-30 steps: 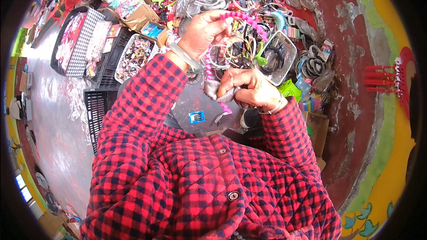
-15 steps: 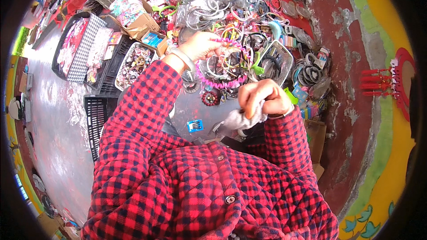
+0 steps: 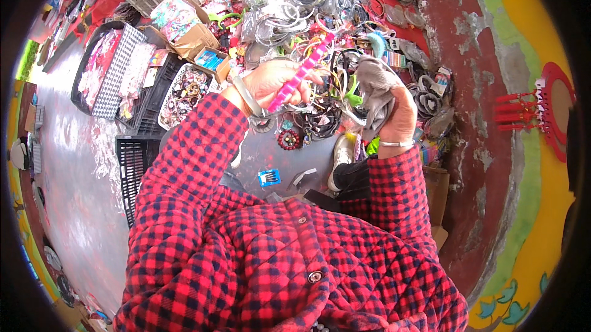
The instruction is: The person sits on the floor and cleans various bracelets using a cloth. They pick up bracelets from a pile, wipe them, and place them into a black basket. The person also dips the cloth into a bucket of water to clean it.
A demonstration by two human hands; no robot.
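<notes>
My left hand (image 3: pixel 266 84) is closed on a bright pink wavy headband (image 3: pixel 315 58), seen edge-on and slanting up to the right. A grey cloth (image 3: pixel 374 84) hangs from my right hand (image 3: pixel 401 116), which grips it a little to the right of the headband. The two hands are apart, and the cloth does not touch the headband. Beyond them spreads a heap of hair accessories, many of them headbands in clear plastic bags (image 3: pixel 280 21). A red beaded hair tie (image 3: pixel 289 139) lies on the floor below my left hand.
At left stand a basket of small hair ties (image 3: pixel 178 110), a black crate (image 3: pixel 131 175) and an open cardboard box (image 3: pixel 191 43). A small blue packet (image 3: pixel 269 177) lies near my body. My shoe (image 3: pixel 343 156) rests below the cloth. A worn red wall (image 3: pixel 486 166) bounds the right side.
The pink headband has turned from a visible open loop to edge-on in my left hand. My right hand has moved up and away from my body, lifting the grey cloth beside the headband.
</notes>
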